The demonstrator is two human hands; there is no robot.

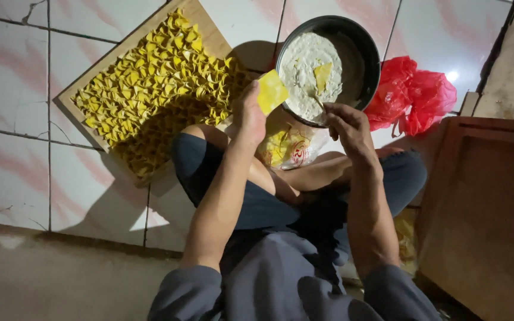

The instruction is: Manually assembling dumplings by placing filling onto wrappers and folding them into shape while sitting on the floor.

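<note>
While left hand [250, 116] holds yellow wrapper [271, 91] | right hand [345, 123] grips thin stick [317, 102] in filling bowl [369, 50] at 12 o'clock | dumpling tray [200, 21] at 10 o'clock

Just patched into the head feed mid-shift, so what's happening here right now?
A person sits cross-legged on a tiled floor. The left hand holds up a yellow wrapper square. The right hand holds a thin utensil whose tip is in the pale filling in a dark bowl. A wooden tray of folded yellow dumplings lies on the left; a red plastic bag lies right of the bowl.
</note>
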